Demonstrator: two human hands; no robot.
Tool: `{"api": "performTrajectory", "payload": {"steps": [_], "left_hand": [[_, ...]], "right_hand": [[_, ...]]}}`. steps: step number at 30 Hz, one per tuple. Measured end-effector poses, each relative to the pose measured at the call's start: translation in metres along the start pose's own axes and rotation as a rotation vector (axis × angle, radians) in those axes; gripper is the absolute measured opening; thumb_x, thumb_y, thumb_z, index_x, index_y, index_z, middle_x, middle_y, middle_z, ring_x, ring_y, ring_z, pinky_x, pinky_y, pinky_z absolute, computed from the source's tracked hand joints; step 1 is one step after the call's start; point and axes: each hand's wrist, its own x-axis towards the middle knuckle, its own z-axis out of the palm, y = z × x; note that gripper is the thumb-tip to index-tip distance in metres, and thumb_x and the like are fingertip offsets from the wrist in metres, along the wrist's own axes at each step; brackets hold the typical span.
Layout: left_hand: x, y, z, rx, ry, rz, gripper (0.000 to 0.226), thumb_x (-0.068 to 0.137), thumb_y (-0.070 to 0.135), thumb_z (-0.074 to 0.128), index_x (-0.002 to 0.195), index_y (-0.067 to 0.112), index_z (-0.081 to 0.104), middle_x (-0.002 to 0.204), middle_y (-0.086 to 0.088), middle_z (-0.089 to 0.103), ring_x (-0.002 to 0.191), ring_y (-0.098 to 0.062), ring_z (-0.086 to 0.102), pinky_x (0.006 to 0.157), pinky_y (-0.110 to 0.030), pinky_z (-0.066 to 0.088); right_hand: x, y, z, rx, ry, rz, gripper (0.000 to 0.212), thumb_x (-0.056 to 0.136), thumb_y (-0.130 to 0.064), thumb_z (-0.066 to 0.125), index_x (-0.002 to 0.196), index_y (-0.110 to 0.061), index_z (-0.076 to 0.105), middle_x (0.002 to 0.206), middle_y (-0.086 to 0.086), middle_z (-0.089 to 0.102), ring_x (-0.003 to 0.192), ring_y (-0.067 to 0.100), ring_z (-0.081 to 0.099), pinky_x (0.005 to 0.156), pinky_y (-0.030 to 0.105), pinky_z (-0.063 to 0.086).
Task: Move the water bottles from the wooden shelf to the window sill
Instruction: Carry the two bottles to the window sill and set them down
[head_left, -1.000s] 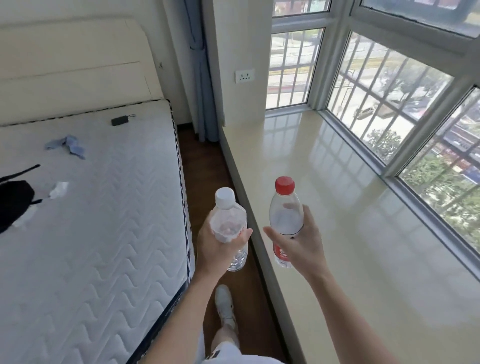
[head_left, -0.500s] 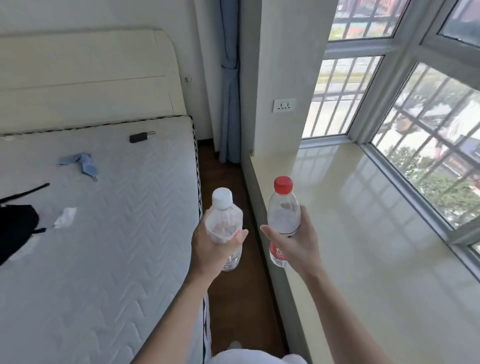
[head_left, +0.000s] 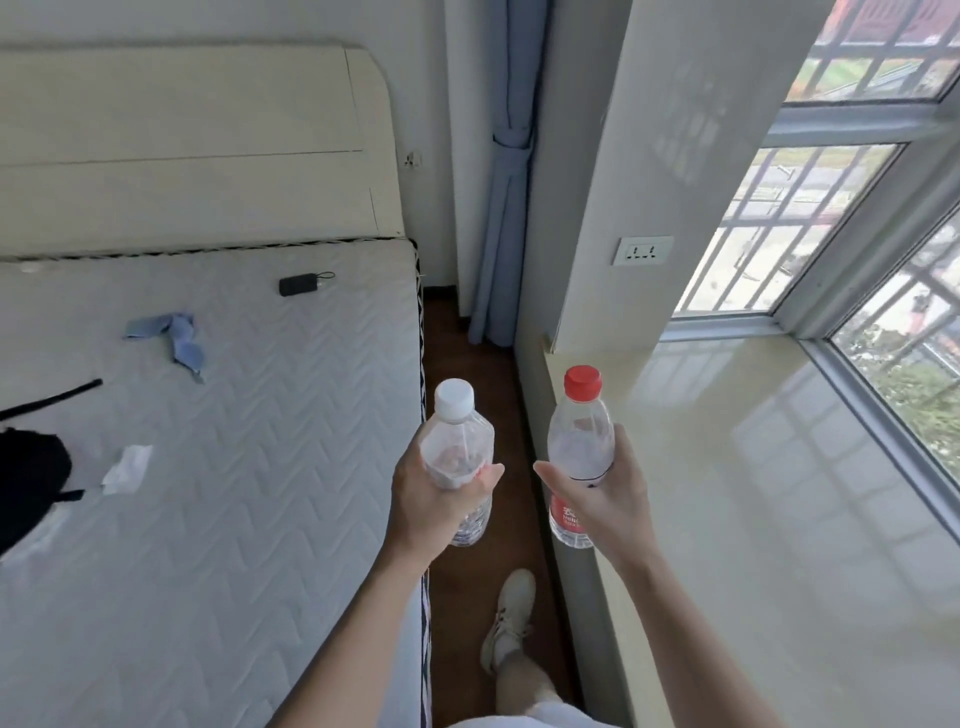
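Here, both hands are full. The left hand is wrapped tightly round the middle of a clear bottle with a white cap, the thumb laid across its front and the other fingers curled behind it out of view; the bottle stands nearly upright, its base showing below the palm. The right hand grips the waist of a clear bottle with a red cap, thumb on the left side and the fingers closed around the right and back, with the red label visible under the thumb. This bottle is upright too.

Both forearms reach forward from the near edge, bare, the wrists roughly level and the two bottles side by side but apart. The left one hangs over the strip of dark wooden floor beside the mattress; the right one is held at the left edge of the glossy cream window sill, above it and not resting on it. The sill runs from near to far along the right, under the barred window.

Farther off, a wall socket sits on the pillar, and a blue curtain hangs left of it. One pale shoe shows on the floor near the bottom.
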Motion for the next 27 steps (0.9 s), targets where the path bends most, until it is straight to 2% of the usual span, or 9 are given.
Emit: {"api": "performTrajectory", "payload": {"steps": [4, 6, 11, 14, 17, 20, 22, 25, 27], "left_hand": [[0.075, -0.003, 0.013, -0.016, 0.008, 0.021, 0.041, 0.065, 0.024, 0.085, 0.100, 0.025, 0.063, 0.088, 0.009, 0.068, 0.087, -0.004, 0.065, 0.073, -0.009, 0.048], [0.119, -0.003, 0.025, -0.012, 0.015, 0.033, 0.041, 0.065, 0.018, 0.088, 0.098, 0.023, 0.063, 0.087, 0.006, 0.068, 0.084, -0.003, 0.065, 0.072, -0.008, 0.048], [0.219, 0.001, 0.066, 0.058, -0.032, 0.056, 0.053, 0.068, 0.017, 0.089, 0.113, 0.017, 0.060, 0.099, 0.008, 0.066, 0.095, 0.000, 0.063, 0.073, -0.004, 0.047], [0.267, 0.006, 0.094, 0.051, -0.093, 0.079, 0.054, 0.071, 0.020, 0.087, 0.116, 0.022, 0.057, 0.102, 0.011, 0.065, 0.102, -0.001, 0.062, 0.077, -0.008, 0.050], [0.300, 0.011, 0.123, 0.040, -0.157, 0.092, 0.056, 0.071, 0.025, 0.087, 0.117, 0.028, 0.055, 0.105, 0.012, 0.065, 0.104, -0.001, 0.061, 0.079, -0.009, 0.051], [0.326, 0.016, 0.155, 0.006, -0.252, 0.097, 0.062, 0.067, 0.038, 0.085, 0.120, 0.024, 0.057, 0.108, 0.008, 0.066, 0.107, -0.008, 0.063, 0.085, -0.017, 0.054], [0.343, 0.020, 0.178, -0.012, -0.330, 0.105, 0.061, 0.064, 0.045, 0.082, 0.115, 0.023, 0.059, 0.104, 0.007, 0.068, 0.104, -0.012, 0.065, 0.085, -0.020, 0.054], [0.368, 0.028, 0.215, -0.039, -0.421, 0.105, 0.062, 0.059, 0.047, 0.083, 0.110, 0.021, 0.062, 0.100, 0.007, 0.070, 0.099, -0.009, 0.066, 0.083, -0.016, 0.052], [0.383, 0.033, 0.242, -0.037, -0.486, 0.095, 0.059, 0.056, 0.048, 0.084, 0.107, 0.024, 0.063, 0.097, 0.012, 0.070, 0.096, -0.005, 0.066, 0.081, -0.014, 0.051]], "right_hand": [[0.074, 0.008, 0.008, -0.002, 0.003, 0.012, 0.062, 0.060, -0.054, 0.081, 0.114, -0.035, 0.055, 0.101, -0.013, 0.066, 0.095, 0.010, 0.066, 0.084, 0.045, 0.058], [0.118, 0.014, 0.009, 0.004, 0.013, 0.012, 0.063, 0.060, -0.055, 0.081, 0.114, -0.034, 0.056, 0.103, -0.010, 0.067, 0.096, 0.013, 0.067, 0.084, 0.046, 0.058], [0.222, 0.022, 0.004, 0.010, 0.035, 0.019, 0.060, 0.062, -0.052, 0.082, 0.112, -0.033, 0.056, 0.102, -0.008, 0.068, 0.095, 0.012, 0.067, 0.084, 0.046, 0.058], [0.271, 0.023, -0.005, 0.022, 0.054, 0.016, 0.061, 0.063, -0.052, 0.083, 0.114, -0.031, 0.057, 0.103, -0.008, 0.067, 0.097, 0.011, 0.066, 0.085, 0.043, 0.059], [0.302, 0.029, -0.022, 0.040, 0.096, 0.036, 0.061, 0.063, -0.051, 0.083, 0.115, -0.033, 0.056, 0.104, -0.010, 0.067, 0.099, 0.011, 0.066, 0.084, 0.039, 0.058], [0.321, 0.038, -0.040, 0.050, 0.153, 0.087, 0.061, 0.062, -0.054, 0.082, 0.113, -0.032, 0.055, 0.099, -0.010, 0.066, 0.094, 0.010, 0.066, 0.082, 0.039, 0.059], [0.332, 0.048, -0.055, 0.053, 0.205, 0.131, 0.061, 0.061, -0.055, 0.081, 0.112, -0.033, 0.055, 0.098, -0.012, 0.066, 0.094, 0.009, 0.066, 0.082, 0.040, 0.058], [0.342, 0.065, -0.080, 0.056, 0.298, 0.202, 0.059, 0.059, -0.054, 0.081, 0.108, -0.038, 0.054, 0.095, -0.017, 0.064, 0.091, 0.010, 0.066, 0.082, 0.044, 0.058], [0.344, 0.075, -0.098, 0.063, 0.377, 0.249, 0.059, 0.059, -0.051, 0.082, 0.110, -0.040, 0.053, 0.097, -0.013, 0.064, 0.093, 0.014, 0.065, 0.083, 0.047, 0.057]]}}
